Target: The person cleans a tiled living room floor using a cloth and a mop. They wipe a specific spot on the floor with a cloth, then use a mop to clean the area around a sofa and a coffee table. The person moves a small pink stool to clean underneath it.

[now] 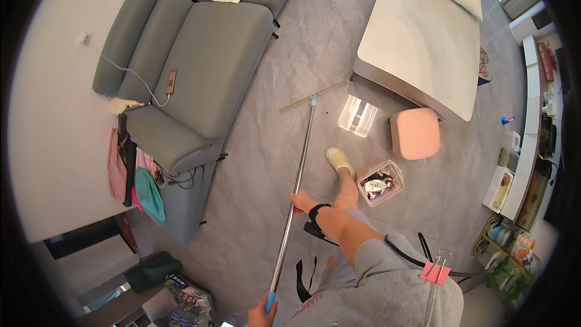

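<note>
Both my hands grip a long silver pole belonging to a floor squeegee [301,160]. My right hand [299,201], with a black band on its wrist, is closed around the middle of the pole. Down at the lower edge, my left hand [262,313] wraps the pole's end by its light blue grip [270,301]. The wide, thin squeegee head [313,98] lies slantwise on the grey tiled floor [260,145], between the sofa and the bed-like couch. A small dark speck is on the floor just right of the head.
A grey-green sofa [212,66] stands left, with clothes hanging at its near end. At right are a cream daybed [417,42], a pink stool [416,133], a clear plastic tray [357,115] and an open bin of small items [394,192]. My slippered foot [339,161] is beside the bin.
</note>
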